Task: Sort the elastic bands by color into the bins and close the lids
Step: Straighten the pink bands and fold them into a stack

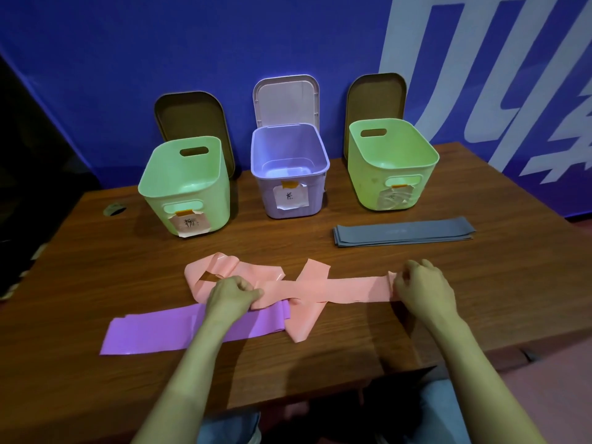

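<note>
Pink elastic bands (336,288) lie tangled across the middle of the wooden table (320,354). My left hand (232,296) grips the pink bands near their left loop. My right hand (423,288) pinches the right end of a pink band. A purple band (150,331) lies flat under my left wrist. Grey bands (403,230) sit stacked at the right. Three open bins stand at the back: a green bin (187,187) on the left, a purple bin (288,171) in the middle, and a green bin (390,161) on the right.
Each lid leans on the blue wall behind its bin: a brown lid (192,120), a pale purple lid (285,97) and a brown lid (376,97). A cable hole (114,209) sits at the table's left. The table's front edge is close to my knees.
</note>
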A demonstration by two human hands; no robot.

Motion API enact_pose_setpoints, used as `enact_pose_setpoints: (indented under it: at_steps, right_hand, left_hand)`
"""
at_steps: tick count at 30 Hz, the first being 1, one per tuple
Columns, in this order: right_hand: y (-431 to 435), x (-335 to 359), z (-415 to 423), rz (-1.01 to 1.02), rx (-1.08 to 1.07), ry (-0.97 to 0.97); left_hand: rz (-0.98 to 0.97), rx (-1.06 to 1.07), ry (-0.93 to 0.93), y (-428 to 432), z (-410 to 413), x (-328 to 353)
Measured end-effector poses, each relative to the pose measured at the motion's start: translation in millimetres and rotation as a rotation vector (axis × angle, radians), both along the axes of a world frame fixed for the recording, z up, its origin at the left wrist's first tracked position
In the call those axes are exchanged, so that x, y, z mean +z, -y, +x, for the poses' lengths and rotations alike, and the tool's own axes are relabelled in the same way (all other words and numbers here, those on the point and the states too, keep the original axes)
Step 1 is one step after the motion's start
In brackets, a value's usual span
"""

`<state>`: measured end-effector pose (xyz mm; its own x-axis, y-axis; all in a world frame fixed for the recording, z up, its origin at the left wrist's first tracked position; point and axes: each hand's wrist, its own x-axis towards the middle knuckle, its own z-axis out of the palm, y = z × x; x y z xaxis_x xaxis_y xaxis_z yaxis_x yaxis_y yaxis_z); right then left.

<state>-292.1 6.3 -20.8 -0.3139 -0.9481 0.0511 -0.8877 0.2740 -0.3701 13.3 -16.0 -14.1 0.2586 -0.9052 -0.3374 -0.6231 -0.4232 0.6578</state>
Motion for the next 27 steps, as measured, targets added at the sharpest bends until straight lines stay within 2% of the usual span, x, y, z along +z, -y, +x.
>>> enact_pose_setpoints:
  at_steps: [3,5,8,12,16,17,19,24,27]
  right_hand:
    - [3,0,0,0.135,0.007,0.004]
    - [4,-4,0,0.198,-0.005,-0.002]
    - [2,-5,3,0.112,-0.007,-0.012]
    - [-2,0,0,0.042,0.007,0.008]
    - [-4,23,-6,-0.18,-0.055,0.454]
    - [-3,32,-8,-0.248,-0.099,0.515]
    - [1,40,-14,-0.298,-0.146,0.496]
    - [13,16,-11,-0.09,-0.101,0.417]
    - [15,2,-7,-0.008,-0.117,0.353]
  left_hand:
    - [-0.123,0.006,-0.071,-3,-2,3]
    - [-0.137,0.014,-0.185,-3,-6,6]
    - [-0.089,0.088,-0.465,-1,-10,9]
    - [-0.108,0.129,-0.522,3,-10,6]
    - [-0.147,0.13,-0.642,7,-7,11]
    - [-0.168,0.128,-0.678,8,-6,15]
    - [-0.196,0.127,-0.663,11,-3,16]
    - [0.051,0.032,-0.54,19,6,-3]
    - [0.081,0.007,-0.401,21,9,-13]
